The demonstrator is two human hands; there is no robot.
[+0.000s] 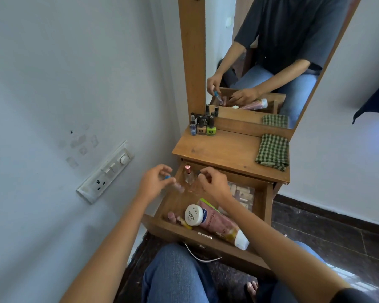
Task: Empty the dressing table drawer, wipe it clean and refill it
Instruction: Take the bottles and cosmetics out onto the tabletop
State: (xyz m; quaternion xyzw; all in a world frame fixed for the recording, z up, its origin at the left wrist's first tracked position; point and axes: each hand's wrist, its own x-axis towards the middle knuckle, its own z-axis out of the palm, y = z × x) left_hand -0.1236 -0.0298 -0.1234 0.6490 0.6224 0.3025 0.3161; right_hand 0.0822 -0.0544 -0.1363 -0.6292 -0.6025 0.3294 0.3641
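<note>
At the drawer's back-left corner: a pink-capped bottle (188, 174) stands upright between the two hands, just beside the right fingertips.
Left hand (154, 182): pinches a small blue-capped bottle (168, 177) near its cap. The clear body slants down and right over the drawer's left edge, and it is blurred.
Right hand (213, 185): its fingers curl down over the rear of the drawer (268, 204). Something dark shows at the fingertips, but I cannot tell whether the hand grips anything.
Nearer hand: probably the right, since the left is already occupied.
Way out: the table top (228, 149) lies beyond and above both hands. Nail polish bottles (202, 125) cluster at its rear left, and a green checked cloth (271, 152) sits folded at its right.
Left in the drawer: a white jar (194, 215) and a pink tube (221, 226) lie near the front wall. The tube's long axis runs diagonally, with its cap toward the front right.
Stage: the emptying looks partly done — wiping has likely not yet begun.
</note>
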